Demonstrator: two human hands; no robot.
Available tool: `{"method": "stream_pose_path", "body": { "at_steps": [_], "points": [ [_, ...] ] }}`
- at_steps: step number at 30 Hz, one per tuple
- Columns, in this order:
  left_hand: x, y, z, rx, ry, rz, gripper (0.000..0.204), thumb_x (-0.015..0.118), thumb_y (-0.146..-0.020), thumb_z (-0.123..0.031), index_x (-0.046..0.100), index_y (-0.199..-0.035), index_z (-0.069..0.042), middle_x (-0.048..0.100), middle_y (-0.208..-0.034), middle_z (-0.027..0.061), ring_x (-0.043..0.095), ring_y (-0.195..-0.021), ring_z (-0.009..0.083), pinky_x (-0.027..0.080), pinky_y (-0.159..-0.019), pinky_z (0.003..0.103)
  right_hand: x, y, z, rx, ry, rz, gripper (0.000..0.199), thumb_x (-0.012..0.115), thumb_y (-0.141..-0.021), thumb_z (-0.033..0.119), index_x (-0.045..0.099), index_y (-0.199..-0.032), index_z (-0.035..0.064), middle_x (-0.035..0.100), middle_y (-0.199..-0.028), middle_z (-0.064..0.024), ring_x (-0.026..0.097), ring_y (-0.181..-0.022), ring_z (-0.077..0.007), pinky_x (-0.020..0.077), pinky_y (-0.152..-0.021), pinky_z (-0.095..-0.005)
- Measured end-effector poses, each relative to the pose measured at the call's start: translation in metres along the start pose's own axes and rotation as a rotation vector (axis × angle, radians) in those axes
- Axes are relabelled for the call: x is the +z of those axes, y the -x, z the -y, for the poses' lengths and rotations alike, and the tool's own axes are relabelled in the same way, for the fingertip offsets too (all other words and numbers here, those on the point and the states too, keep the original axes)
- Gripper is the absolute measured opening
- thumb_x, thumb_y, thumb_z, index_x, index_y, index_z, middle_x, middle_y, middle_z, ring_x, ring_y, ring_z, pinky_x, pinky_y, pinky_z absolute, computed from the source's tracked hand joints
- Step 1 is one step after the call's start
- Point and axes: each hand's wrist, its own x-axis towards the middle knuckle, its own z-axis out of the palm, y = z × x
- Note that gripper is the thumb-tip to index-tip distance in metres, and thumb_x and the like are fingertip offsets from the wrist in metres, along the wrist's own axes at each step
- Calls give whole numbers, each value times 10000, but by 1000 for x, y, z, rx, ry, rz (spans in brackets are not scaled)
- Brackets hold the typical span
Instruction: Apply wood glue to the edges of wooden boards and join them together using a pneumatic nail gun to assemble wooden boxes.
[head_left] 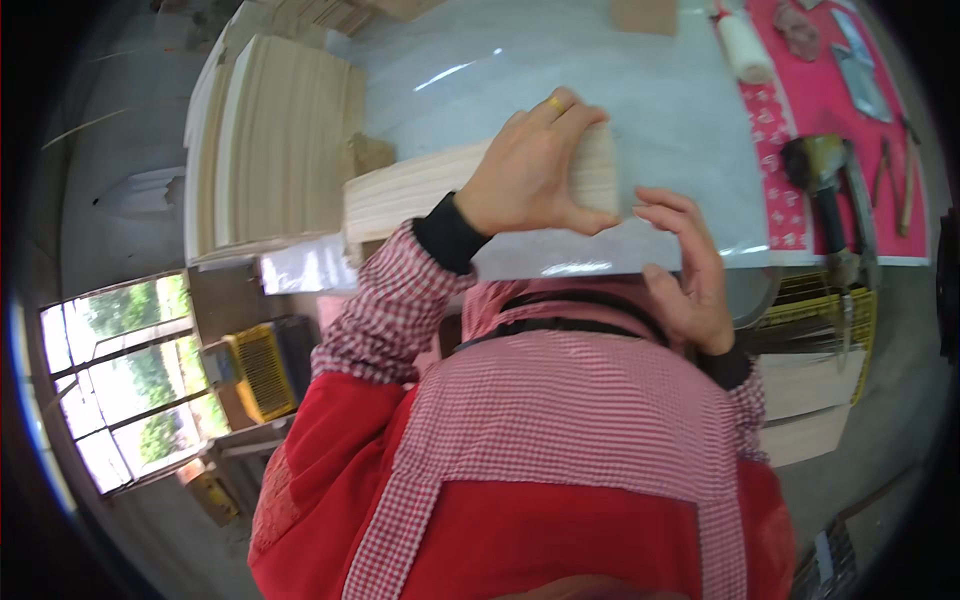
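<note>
A bundle of pale wooden slats (420,190) lies crosswise on the table in front of me, its grain running left to right. My left hand (535,165) spans the bundle near its right end, thumb on the near edge and fingers on the far edge. Just past that end is my right hand (690,270), apart from the wood, its thumb and fingers spread with nothing visible between them. A taller stack of pale wooden boards (290,140) stands at the left, close to the bundle's left end.
The table has a glossy pale covering (680,130). On a pink cloth (800,80) at the right lie a power tool (830,190), pliers (882,170) and a white roll (742,45). A small brown board (645,15) sits at the far edge. A yellow crate (810,310) stands below right.
</note>
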Motion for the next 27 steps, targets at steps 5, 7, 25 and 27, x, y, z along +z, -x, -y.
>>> {"method": "stream_pose_path", "body": {
  "at_steps": [5,7,25,27],
  "points": [
    [-2,6,1,3,9,-5,845,865,-560,-422,561,-1228,-2,549,-1131,163,584,-1007,348,467,-849,419,-43,-31,-7,65,67,-251,378,642,-817,60,631,-1189,-2,585,-1260,-167,585,-1158,-265,455,-977,-376],
    [-3,11,0,-3,17,18,842,862,-564,-419,561,-1231,-3,544,-1139,163,580,-1006,347,463,-850,417,-79,-52,-23,96,389,-348,312,660,-873,107,637,-1162,-7,606,-1216,-162,591,-1143,-260,452,-968,-372],
    [-2,3,-1,-41,10,109,895,870,-596,-441,522,-1294,-1,522,-1173,174,559,-997,361,454,-884,423,-281,-187,-164,479,1546,-199,348,578,-946,387,693,-1036,72,712,-1081,-189,687,-1005,-392,545,-827,-541],
    [-2,5,2,-38,8,89,892,868,-602,-443,521,-1294,0,522,-1163,172,558,-993,356,454,-882,424,-231,-180,-129,310,1410,-269,366,627,-934,397,681,-1042,52,710,-1045,-173,691,-943,-369,535,-781,-510]
  ]
}}
